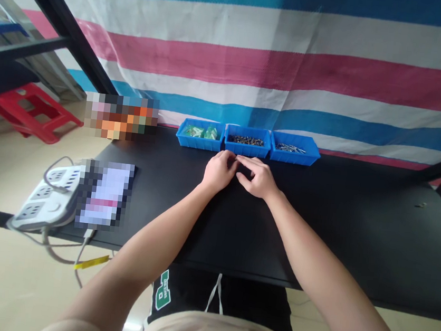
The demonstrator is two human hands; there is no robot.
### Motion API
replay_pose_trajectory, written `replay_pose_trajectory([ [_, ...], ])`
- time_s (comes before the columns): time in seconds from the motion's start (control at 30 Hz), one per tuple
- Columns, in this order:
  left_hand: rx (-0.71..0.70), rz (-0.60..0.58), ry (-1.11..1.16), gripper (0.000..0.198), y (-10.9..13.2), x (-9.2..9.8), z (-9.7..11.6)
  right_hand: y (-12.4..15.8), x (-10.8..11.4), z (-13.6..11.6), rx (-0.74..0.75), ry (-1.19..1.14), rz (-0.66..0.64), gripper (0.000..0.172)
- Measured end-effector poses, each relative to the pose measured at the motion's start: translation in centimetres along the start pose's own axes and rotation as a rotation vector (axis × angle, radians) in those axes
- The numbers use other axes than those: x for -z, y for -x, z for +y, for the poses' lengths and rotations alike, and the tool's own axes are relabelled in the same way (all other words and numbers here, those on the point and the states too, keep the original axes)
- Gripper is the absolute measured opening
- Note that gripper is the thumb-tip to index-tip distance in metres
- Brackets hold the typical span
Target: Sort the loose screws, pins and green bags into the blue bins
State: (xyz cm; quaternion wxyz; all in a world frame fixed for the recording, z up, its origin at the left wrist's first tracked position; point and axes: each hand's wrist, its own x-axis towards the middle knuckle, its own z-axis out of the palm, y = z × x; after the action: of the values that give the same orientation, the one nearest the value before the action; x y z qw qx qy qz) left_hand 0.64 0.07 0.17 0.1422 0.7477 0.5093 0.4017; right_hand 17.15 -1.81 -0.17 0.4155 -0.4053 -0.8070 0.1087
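1. The left hand (220, 172) and the right hand (258, 178) rest low on the black table (356, 231), close together at the middle and just short of the trays. The forearms angle inward from either side, which seems to bring both hands to one shared working spot.
2. The grip on both sides is narrow. The left fingertips (231, 157) curl inward and nearly meet the right fingertips (242, 160), which reach across toward them. Whether a small part is pinched between them I cannot tell, as the fingers hide that spot.
3. The hands are nearest the middle blue tray (246, 149), which holds small dark parts (246, 140). To its left, the left blue tray (198, 143) holds green pieces (201, 132). To its right, the right blue tray (294, 155) holds thin silver pins (290, 148).
4. The trays stand side by side along the far table edge, probably to keep each kind of part separate and within easy reach.
5. A white power strip (45, 197) lies at the near left corner, likely placed there to keep its cable off the central area. Beside it is a pixelated, unreadable object (105, 195), and another sits at the far left (121, 117).
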Motion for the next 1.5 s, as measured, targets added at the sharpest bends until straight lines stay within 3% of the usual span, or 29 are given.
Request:
replay_pose_trajectory([
  [1.5,0.022,-0.010,-0.022,0.006,-0.05,0.06,0.03,-0.02,0.16,0.11,-0.034,-0.016,-0.082,0.052],
])
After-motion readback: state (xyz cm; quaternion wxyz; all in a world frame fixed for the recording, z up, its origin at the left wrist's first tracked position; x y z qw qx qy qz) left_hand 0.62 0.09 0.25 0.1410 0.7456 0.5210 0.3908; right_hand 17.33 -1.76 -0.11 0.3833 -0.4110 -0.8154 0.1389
